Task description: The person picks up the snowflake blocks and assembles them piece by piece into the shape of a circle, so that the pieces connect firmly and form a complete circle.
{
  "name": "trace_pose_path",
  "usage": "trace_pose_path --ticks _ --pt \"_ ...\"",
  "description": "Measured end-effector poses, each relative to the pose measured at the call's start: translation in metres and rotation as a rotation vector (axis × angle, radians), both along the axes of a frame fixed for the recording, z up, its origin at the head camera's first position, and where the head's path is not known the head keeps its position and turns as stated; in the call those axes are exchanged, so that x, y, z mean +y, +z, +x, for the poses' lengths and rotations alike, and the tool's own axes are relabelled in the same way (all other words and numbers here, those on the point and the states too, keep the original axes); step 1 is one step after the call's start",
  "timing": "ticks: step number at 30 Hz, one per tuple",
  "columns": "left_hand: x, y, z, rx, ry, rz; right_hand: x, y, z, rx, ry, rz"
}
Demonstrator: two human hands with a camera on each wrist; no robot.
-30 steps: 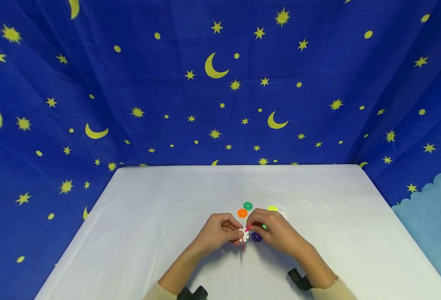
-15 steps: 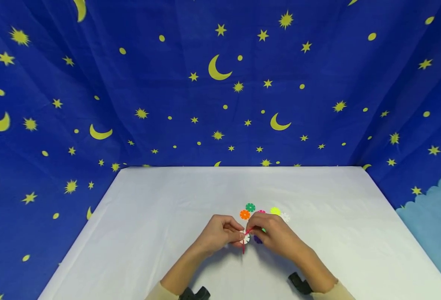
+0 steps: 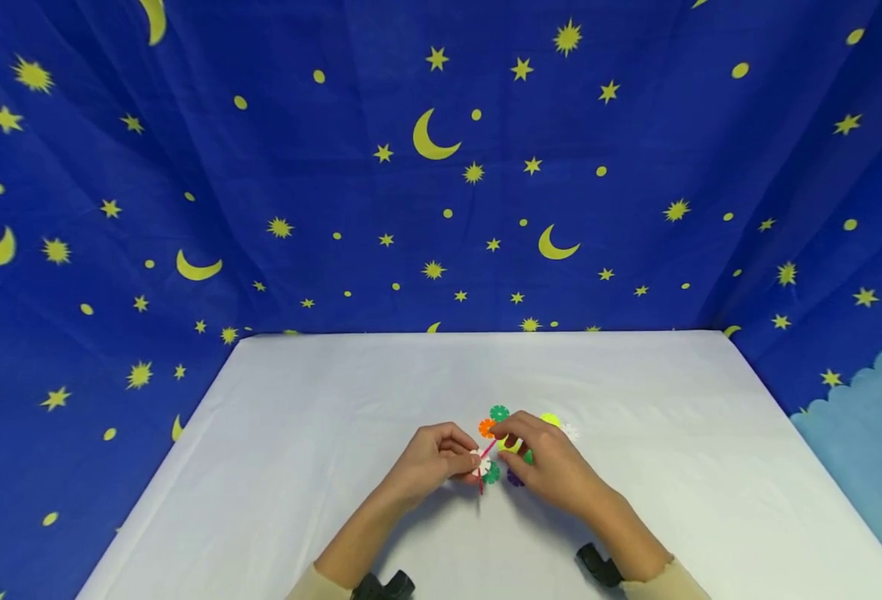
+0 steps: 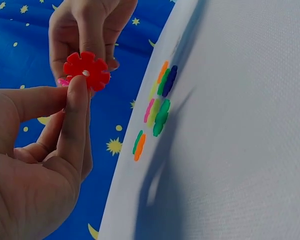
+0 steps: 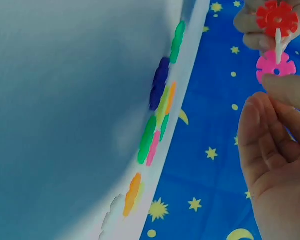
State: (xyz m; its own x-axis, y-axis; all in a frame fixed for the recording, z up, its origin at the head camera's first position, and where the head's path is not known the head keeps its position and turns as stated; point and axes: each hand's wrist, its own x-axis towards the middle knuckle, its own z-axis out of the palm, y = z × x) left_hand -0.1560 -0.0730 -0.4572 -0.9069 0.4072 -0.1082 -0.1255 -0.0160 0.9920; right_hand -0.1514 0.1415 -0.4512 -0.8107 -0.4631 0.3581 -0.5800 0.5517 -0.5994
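My left hand (image 3: 429,462) pinches a small cluster of joined notched plastic discs between thumb and fingers, above the table. In it a white disc (image 3: 480,463) has a red disc (image 4: 92,70) and a pink disc (image 5: 275,65) slotted onto it. In the right wrist view the white disc shows edge-on between the other two. My right hand (image 3: 549,454) is just to the right, its index finger at the pink disc's edge and its thumb spread away from it. Nothing is gripped between that thumb and finger.
Loose discs lie on the white table (image 3: 321,417) beyond and beneath the hands: green (image 3: 499,412), orange (image 3: 487,427), purple (image 3: 515,478), yellow (image 3: 550,418) and white (image 3: 571,432) among them. A starry blue cloth (image 3: 351,167) rises behind the table.
My right thumb and index finger have parted from their pinch on the pink disc. My left hand has shifted slightly up and left with the cluster, uncovering a green disc on the table.
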Motion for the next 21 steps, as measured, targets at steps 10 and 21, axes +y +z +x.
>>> trace_pose_path --ticks 10,21 --pt "-0.002 0.0 -0.001 -0.018 -0.008 -0.021 0.012 -0.01 -0.006 -0.087 -0.031 0.232" --pt "-0.003 -0.001 -0.004 -0.026 -0.002 -0.026 0.02 -0.018 -0.011 -0.173 0.003 0.334"
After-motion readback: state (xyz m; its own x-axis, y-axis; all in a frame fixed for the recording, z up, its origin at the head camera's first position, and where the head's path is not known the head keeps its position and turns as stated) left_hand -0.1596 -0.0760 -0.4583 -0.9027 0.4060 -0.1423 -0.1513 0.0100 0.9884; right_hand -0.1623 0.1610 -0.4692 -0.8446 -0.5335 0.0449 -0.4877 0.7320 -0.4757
